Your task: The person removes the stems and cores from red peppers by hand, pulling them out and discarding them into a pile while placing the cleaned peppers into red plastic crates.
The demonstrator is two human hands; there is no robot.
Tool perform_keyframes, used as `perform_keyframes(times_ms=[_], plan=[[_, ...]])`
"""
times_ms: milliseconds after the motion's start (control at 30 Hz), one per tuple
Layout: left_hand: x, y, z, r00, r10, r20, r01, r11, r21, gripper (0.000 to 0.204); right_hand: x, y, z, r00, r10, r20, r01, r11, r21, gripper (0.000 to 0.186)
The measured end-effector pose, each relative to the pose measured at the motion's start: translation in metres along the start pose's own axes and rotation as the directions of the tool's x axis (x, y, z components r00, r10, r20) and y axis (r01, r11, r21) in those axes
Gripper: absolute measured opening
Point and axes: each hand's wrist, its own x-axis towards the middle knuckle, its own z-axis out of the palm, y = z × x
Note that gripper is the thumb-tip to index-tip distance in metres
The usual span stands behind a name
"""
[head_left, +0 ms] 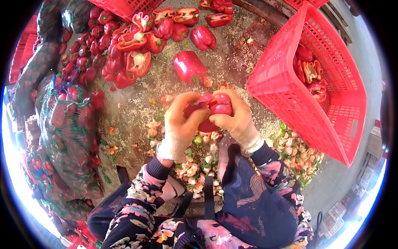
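Both of my hands wear orange-coated work gloves with white cuffs. Between them, over a heap of trimmings, is a red bell pepper. My left hand is closed on its left side, thumb across the front. From the other side my right hand grips it, fingers around the back and thumb in front. A dark line shows on the red flesh by the left fingers; I cannot tell whether it is a split or a blade. Just beyond my hands lies a whole red pepper, stem toward me.
A red plastic crate with halved peppers inside leans at the right. Piled peppers, some cut open, lie at the far left. Green mesh sacks of peppers line the left side. Stem and core scraps and seeds litter the ground.
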Motion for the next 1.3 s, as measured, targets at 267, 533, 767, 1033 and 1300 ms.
perform_keyframes(times_ms=[267,533,767,1033,1300], plan=[[0.015,-0.005,0.005,0.916,0.168,0.365,-0.384,0.635,0.67,0.027,-0.012,0.01,0.019,0.974,-0.042,-0.222,-0.069,0.882,-0.467,0.031],[0.03,0.018,-0.019,0.387,-0.678,0.625,0.861,0.509,0.019,0.032,-0.022,0.02,0.001,0.996,-0.019,-0.086,-0.02,0.905,-0.425,0.033],[0.032,-0.021,-0.034,0.86,-0.372,0.35,0.508,0.688,-0.519,0.02,-0.028,0.023,-0.012,0.997,-0.009,-0.076,-0.017,0.941,-0.338,0.037],[0.008,-0.009,-0.008,0.783,0.073,0.618,-0.118,0.992,0.033,0.032,-0.025,0.017,-0.009,0.996,0.074,-0.047,-0.087,0.907,-0.412,0.035],[0.002,-0.043,0.002,0.855,-0.457,0.243,0.516,0.71,-0.48,0.009,-0.033,0.011,-0.02,0.984,0.173,-0.038,-0.175,0.984,-0.037,0.036]])
